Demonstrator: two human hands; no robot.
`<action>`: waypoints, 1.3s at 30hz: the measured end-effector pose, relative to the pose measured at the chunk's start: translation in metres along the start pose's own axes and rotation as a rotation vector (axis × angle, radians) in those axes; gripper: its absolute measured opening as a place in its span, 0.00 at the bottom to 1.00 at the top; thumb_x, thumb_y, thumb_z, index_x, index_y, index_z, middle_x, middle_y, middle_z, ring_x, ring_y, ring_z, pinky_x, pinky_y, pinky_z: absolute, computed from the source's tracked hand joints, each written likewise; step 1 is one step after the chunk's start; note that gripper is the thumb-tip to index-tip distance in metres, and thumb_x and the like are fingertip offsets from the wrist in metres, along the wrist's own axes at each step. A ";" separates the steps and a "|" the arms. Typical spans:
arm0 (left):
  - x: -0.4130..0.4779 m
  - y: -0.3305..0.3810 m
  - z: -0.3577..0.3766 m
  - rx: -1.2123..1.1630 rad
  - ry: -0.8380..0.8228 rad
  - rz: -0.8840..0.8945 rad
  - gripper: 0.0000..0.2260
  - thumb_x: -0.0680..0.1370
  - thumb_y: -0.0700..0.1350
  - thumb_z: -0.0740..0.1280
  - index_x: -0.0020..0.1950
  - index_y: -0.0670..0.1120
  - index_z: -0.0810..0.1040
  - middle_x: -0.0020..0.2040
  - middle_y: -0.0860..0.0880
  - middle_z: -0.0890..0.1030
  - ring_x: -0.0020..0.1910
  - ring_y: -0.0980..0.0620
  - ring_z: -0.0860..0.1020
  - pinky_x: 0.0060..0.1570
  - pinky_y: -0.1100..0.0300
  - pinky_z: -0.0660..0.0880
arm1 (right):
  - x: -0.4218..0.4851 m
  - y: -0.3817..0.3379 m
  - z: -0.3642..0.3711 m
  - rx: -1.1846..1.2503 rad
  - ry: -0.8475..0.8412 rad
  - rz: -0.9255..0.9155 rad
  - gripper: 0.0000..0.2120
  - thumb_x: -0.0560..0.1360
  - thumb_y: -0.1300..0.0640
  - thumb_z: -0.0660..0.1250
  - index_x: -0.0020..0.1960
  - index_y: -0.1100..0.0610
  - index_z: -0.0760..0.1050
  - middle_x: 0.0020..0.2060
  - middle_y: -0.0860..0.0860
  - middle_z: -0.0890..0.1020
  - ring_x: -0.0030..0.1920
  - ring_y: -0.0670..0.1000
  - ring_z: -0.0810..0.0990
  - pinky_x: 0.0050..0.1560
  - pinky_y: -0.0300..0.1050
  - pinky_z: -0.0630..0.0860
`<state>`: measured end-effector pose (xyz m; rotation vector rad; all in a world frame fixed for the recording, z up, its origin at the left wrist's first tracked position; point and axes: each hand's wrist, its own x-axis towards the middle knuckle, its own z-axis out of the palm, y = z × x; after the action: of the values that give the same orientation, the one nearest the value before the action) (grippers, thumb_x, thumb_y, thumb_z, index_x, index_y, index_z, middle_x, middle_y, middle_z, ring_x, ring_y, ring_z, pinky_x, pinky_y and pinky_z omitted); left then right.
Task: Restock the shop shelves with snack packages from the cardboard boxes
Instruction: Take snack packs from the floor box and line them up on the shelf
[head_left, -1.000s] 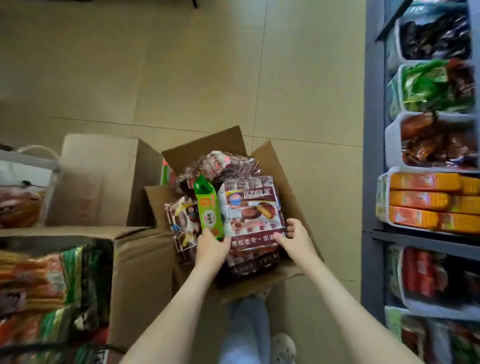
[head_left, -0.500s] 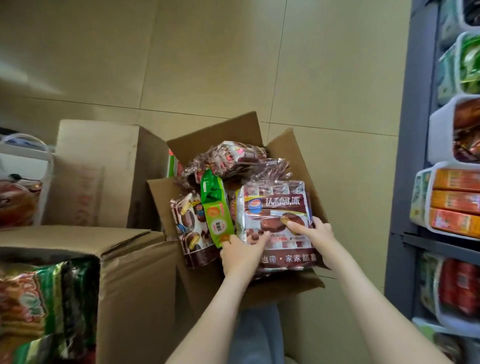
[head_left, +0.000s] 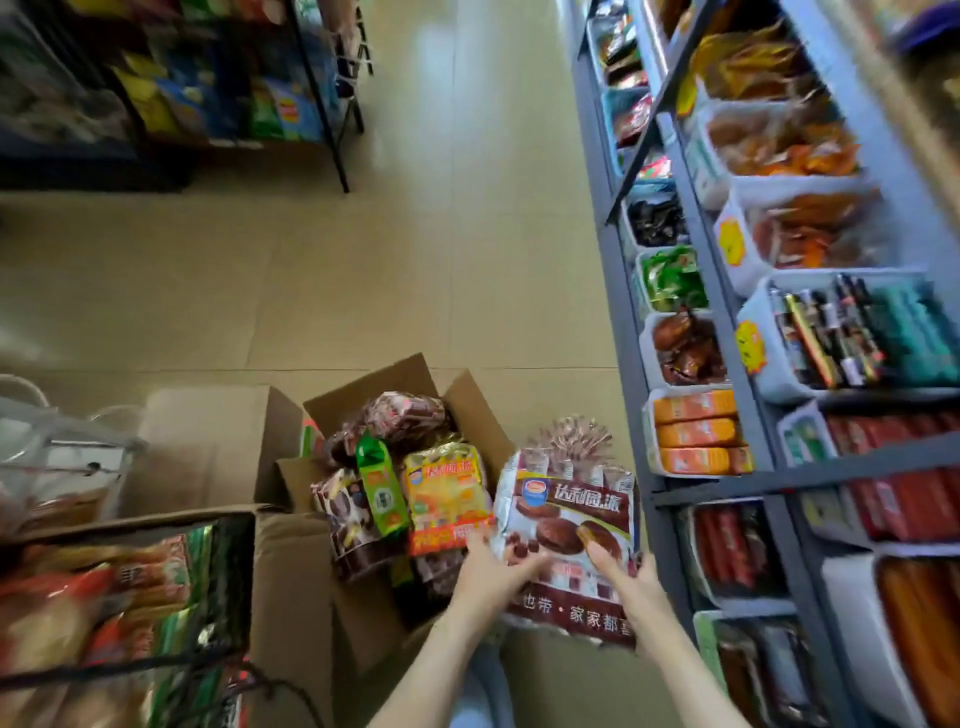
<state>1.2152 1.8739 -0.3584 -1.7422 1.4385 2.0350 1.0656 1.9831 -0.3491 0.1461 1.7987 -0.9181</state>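
Mostly wide tiled floor (head_left: 415, 260) up the middle, grey shelves (head_left: 810, 470) tight along the right, open cardboard box (head_left: 467, 400) bottom centre. Brown pie package (head_left: 571, 514) held upright just right of the box, beside the shelves (print blurred, top crimped). Left hand (head_left: 488, 571) curled round its lower left edge, right hand (head_left: 631, 582) gripping the lower right corner.
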 end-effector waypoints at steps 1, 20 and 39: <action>-0.020 0.007 0.008 0.042 -0.038 0.061 0.39 0.66 0.56 0.78 0.67 0.48 0.59 0.58 0.52 0.78 0.50 0.58 0.78 0.55 0.62 0.73 | -0.026 0.004 -0.012 0.011 0.051 -0.042 0.32 0.72 0.53 0.72 0.67 0.56 0.57 0.50 0.55 0.78 0.37 0.52 0.81 0.30 0.41 0.77; -0.447 0.003 0.166 0.635 -0.344 1.212 0.35 0.77 0.60 0.63 0.69 0.75 0.38 0.70 0.51 0.63 0.58 0.57 0.73 0.62 0.56 0.73 | -0.482 0.146 -0.212 0.309 0.610 -0.826 0.39 0.73 0.53 0.71 0.76 0.49 0.52 0.66 0.44 0.69 0.64 0.43 0.68 0.62 0.38 0.64; -0.644 -0.090 0.247 0.807 -0.941 1.507 0.34 0.69 0.71 0.56 0.68 0.76 0.38 0.68 0.52 0.63 0.59 0.50 0.75 0.57 0.47 0.77 | -0.695 0.342 -0.216 0.655 1.133 -0.884 0.32 0.72 0.54 0.73 0.70 0.42 0.60 0.60 0.41 0.77 0.59 0.39 0.76 0.63 0.43 0.72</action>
<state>1.3115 2.3986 0.0882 0.8421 2.6617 1.5028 1.3736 2.5795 0.0936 0.3405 2.5368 -2.3976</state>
